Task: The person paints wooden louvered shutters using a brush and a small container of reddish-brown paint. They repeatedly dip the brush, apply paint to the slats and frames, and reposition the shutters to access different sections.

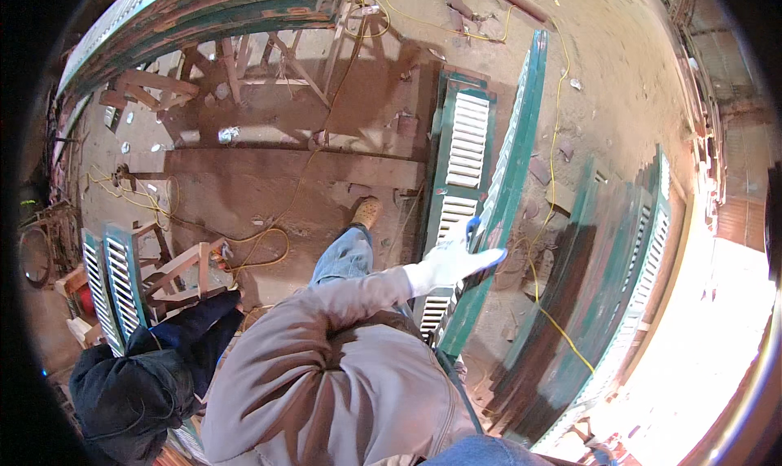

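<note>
My left hand [456, 264], in a white glove with blue fingertips, reaches across to the right and holds the upper edge of a long green louvered shutter [511, 160]. Thumb and fingers are apart around that edge. The held shutter stands on its narrow side, its white slats facing left. Beside it, further left, lies another green shutter [467, 140] with white slats, face up. My right hand does not show; my jacket covers the lower part of the view. My boot [368, 213] is on the dirt floor left of the shutters.
More green shutters [607, 279] stand in a row at right; others [122, 283] lean at left. A person in dark clothing [134, 397] bends at lower left. Yellow cord [559, 327] runs over the ground. A stack of long green pieces [236, 14] rests on wooden trestles at the back.
</note>
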### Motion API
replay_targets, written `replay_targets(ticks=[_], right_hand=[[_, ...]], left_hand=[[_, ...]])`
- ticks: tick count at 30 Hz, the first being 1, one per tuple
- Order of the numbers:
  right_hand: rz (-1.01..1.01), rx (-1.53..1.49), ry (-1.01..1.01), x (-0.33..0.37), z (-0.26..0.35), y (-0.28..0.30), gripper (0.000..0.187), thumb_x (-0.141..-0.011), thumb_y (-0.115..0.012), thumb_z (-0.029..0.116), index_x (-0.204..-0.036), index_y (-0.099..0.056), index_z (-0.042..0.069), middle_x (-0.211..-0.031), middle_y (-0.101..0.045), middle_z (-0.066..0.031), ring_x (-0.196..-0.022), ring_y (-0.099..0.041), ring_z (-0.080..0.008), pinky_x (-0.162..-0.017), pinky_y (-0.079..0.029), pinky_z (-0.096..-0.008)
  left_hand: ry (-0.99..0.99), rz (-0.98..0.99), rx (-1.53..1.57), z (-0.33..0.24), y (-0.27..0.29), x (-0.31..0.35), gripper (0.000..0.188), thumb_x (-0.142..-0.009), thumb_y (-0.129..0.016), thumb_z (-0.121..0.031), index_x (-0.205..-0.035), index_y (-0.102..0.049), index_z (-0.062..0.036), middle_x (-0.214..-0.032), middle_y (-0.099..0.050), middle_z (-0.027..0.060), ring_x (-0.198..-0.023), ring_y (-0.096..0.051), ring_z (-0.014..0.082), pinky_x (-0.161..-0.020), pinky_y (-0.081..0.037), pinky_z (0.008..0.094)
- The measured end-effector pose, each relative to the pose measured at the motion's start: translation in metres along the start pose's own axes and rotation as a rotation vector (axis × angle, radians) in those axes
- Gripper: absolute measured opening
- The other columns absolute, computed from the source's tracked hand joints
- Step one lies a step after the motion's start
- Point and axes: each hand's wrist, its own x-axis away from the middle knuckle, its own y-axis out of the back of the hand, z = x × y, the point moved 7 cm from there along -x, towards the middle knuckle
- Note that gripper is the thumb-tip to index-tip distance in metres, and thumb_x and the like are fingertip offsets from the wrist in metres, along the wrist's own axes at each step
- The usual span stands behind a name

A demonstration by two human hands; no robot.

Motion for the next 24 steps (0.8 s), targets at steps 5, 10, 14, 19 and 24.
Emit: replay_targets(ticks=[5,10,14,19,24], right_hand=[[-0.012,0.041,0.027,0.013,0.083,-0.049,0.054,-0.096,-0.046,0.066,-0.077,-0.062,0.018,-0.071,-0.057,0.0005,-0.063,-0.056,-0.0213,-0.056,-0.045,-0.0375],[0.009,0.067,0.075,0.007,0.166,-0.100,0.055,-0.095,-0.046,0.067,-0.077,-0.061,0.018,-0.071,-0.057,0.0007,-0.063,-0.056,-0.0210,-0.056,-0.045,-0.0373],[0.012,0.043,0.108,-0.010,0.224,-0.129,0.055,-0.095,-0.046,0.067,-0.077,-0.061,0.018,-0.071,-0.057,0.0008,-0.063,-0.055,-0.0208,-0.056,-0.045,-0.0370],[0.004,0.046,0.132,-0.030,0.307,-0.152,0.055,-0.095,-0.045,0.068,-0.076,-0.061,0.018,-0.071,-0.056,0.0010,-0.062,-0.055,-0.0206,-0.056,-0.044,-0.0368],[0.008,0.075,0.138,-0.064,0.404,-0.173,0.056,-0.095,-0.045,0.069,-0.076,-0.061,0.018,-0.071,-0.056,0.0012,-0.062,-0.054,-0.0204,-0.056,-0.044,-0.0365]], left_hand=[[-0.132,-0.006,0.553,0.001,0.022,-0.083,0.103,-0.081,-0.074,-0.035,-0.156,-0.013,0.0019,-0.158,-0.026,0.0216,-0.146,-0.027,0.0334,-0.119,-0.024,0.0380],[-0.168,-0.073,0.456,-0.004,0.059,-0.157,0.110,-0.074,-0.074,-0.026,-0.157,-0.008,0.0012,-0.155,-0.029,0.0238,-0.145,-0.029,0.0349,-0.118,-0.026,0.0383],[-0.151,-0.139,0.174,-0.053,0.100,-0.191,0.102,-0.071,-0.076,-0.032,-0.152,-0.024,0.0024,-0.146,-0.042,0.0256,-0.136,-0.041,0.0381,-0.113,-0.034,0.0421],[0.061,-0.081,0.383,-0.087,0.144,-0.279,0.098,-0.070,-0.082,-0.050,-0.136,-0.033,0.0038,-0.118,-0.056,0.0194,-0.111,-0.055,0.0283,-0.093,-0.046,0.0419],[0.161,-0.089,0.544,-0.113,0.174,-0.401,0.079,-0.076,-0.082,-0.040,-0.123,-0.035,0.0026,-0.082,-0.059,0.0081,-0.066,-0.056,0.0148,-0.055,-0.045,0.0318]])
